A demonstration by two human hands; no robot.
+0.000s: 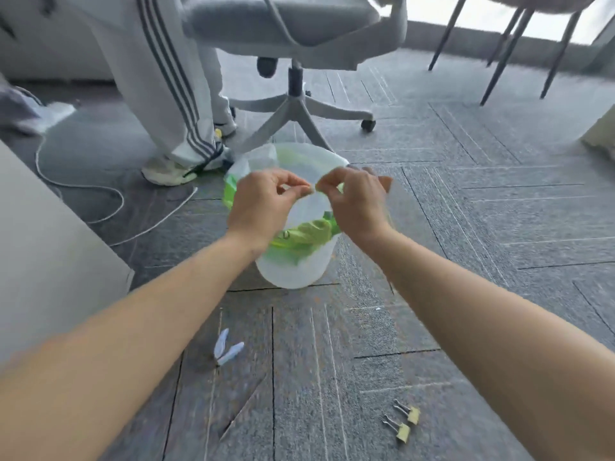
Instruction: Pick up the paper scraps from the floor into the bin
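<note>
Head: left hand (263, 202), right hand (357, 204) pinched

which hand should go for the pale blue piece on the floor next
Left, probably: the pale blue piece lies nearer the left hand and forearm; the right hand would have to cross over.
</note>
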